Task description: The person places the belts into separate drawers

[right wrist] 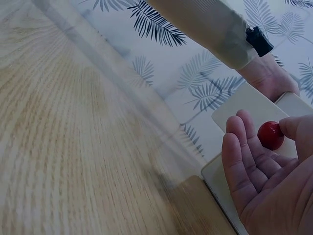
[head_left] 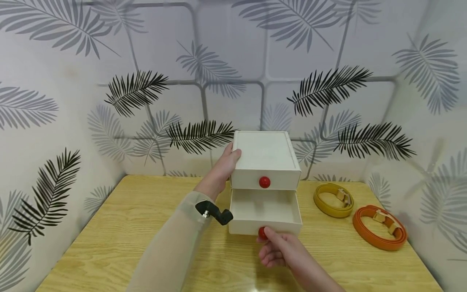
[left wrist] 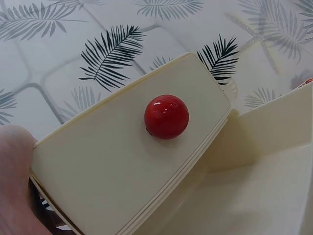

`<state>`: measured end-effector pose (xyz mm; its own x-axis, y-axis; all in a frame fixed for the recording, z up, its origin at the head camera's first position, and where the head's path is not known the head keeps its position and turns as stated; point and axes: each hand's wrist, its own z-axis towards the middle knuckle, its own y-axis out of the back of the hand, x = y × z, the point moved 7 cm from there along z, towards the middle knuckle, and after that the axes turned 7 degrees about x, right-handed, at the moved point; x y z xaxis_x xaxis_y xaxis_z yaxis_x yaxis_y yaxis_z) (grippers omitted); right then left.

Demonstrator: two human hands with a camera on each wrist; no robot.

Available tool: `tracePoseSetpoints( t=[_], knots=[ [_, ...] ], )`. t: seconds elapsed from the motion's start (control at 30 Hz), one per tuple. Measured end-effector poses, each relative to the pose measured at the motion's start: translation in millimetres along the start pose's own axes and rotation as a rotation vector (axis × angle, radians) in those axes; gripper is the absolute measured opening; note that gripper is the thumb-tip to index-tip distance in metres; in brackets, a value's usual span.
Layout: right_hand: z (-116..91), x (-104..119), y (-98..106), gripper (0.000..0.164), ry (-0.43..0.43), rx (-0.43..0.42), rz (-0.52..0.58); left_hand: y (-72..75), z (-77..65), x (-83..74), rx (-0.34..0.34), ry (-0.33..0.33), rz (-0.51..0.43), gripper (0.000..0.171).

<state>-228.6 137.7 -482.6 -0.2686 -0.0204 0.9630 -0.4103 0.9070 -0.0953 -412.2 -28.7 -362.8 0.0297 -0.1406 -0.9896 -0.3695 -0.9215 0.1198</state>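
A small white two-drawer box stands on the table, each drawer front bearing a round red knob. Its upper drawer is closed; the lower drawer is pulled out, and its inside is bare where visible. My left hand holds the box's left side, thumb at the top edge, other fingers mostly hidden. With thumb and fingers, my right hand pinches the lower red knob; the remaining fingers are loosely curled below it.
To the right of the box lie a coiled yellow belt and a coiled orange belt, both buckled. The wooden table meets leaf-patterned walls at the back and sides. A black camera mount sits on the left wrist.
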Motion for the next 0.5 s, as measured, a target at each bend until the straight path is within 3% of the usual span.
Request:
tracePoseSetpoints(
  t=[0.5],
  knots=[
    [-10.0,-5.7,-6.8,0.06,-0.031,0.036,-0.012,0.3,-0.6,0.7,0.009,0.001,-0.001,0.068]
  ],
)
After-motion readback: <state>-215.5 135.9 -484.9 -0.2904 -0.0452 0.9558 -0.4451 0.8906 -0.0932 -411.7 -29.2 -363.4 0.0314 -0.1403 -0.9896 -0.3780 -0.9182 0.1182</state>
